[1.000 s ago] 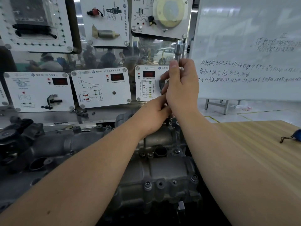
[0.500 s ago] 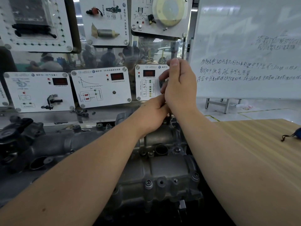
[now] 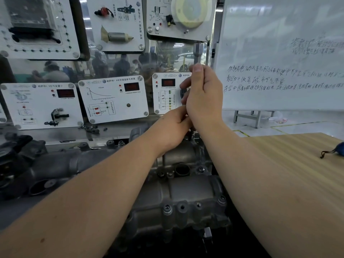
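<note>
Training-shop backdrop: sensor panels (image 3: pixel 113 99) at 10 o'clock, whiteboard (image 3: pixel 279 53) at 2, wooden table (image 3: pixel 297 164) at 3. Dead centre, socket wrench (image 3: pixel 198 53) standing upright over the engine casting (image 3: pixel 186 192), right grip (image 3: pixel 203 97) clenched round its shaft, left grip (image 3: pixel 173 127) curled in low by the tip, can't tell if actually holding. Looks like solid steel: stiff, hefty, maybe oily-slick. Best grabbed mid-shaft, steadied down low.

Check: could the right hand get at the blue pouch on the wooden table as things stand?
Probably not yet: the right hand grips the upright metal tool. Nothing lies on the wooden table between it and the blue pouch.
</note>
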`<state>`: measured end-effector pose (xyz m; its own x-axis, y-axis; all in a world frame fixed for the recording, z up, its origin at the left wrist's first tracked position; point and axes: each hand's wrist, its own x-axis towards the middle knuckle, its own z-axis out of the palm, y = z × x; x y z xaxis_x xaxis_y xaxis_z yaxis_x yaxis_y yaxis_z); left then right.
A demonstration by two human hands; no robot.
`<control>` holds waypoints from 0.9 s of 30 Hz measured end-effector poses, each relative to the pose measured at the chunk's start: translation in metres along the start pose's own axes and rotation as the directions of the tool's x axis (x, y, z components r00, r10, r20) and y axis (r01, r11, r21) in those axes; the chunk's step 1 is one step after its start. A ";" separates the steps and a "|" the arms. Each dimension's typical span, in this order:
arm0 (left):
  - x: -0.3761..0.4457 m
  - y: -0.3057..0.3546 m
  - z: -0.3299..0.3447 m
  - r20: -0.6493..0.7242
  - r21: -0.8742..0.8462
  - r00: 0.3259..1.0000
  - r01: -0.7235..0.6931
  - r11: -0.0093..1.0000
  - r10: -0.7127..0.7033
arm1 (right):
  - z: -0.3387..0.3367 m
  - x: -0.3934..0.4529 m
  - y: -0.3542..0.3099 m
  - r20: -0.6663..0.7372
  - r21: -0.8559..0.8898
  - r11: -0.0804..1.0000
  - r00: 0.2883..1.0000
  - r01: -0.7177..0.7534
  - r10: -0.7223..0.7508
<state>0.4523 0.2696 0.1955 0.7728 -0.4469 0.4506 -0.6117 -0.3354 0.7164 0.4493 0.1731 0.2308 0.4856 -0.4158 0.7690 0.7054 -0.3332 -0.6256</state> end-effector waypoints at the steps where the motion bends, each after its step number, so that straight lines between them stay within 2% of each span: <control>1: 0.000 0.000 0.000 -0.004 0.004 1.000 -0.004 1.000 0.004 | 0.000 0.000 0.000 0.003 0.011 1.000 1.000 -0.003 0.003; 10: 0.000 -0.003 0.000 -0.001 -0.021 1.000 -0.003 1.000 0.003 | 0.000 -0.001 -0.002 0.017 -0.051 0.999 1.000 0.015 -0.014; 17: 0.001 -0.002 0.000 -0.023 0.038 0.999 -0.033 0.999 0.034 | -0.002 0.000 -0.001 0.023 0.011 1.000 1.000 0.002 -0.002; 27: 0.002 -0.003 0.000 0.000 -0.021 1.000 -0.007 1.000 0.007 | 0.000 0.001 0.001 0.013 -0.009 1.000 1.000 0.021 -0.021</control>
<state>0.4556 0.2701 0.1937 0.7682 -0.4498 0.4556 -0.6137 -0.3150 0.7240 0.4507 0.1727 0.2305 0.4778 -0.3974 0.7835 0.7106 -0.3495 -0.6106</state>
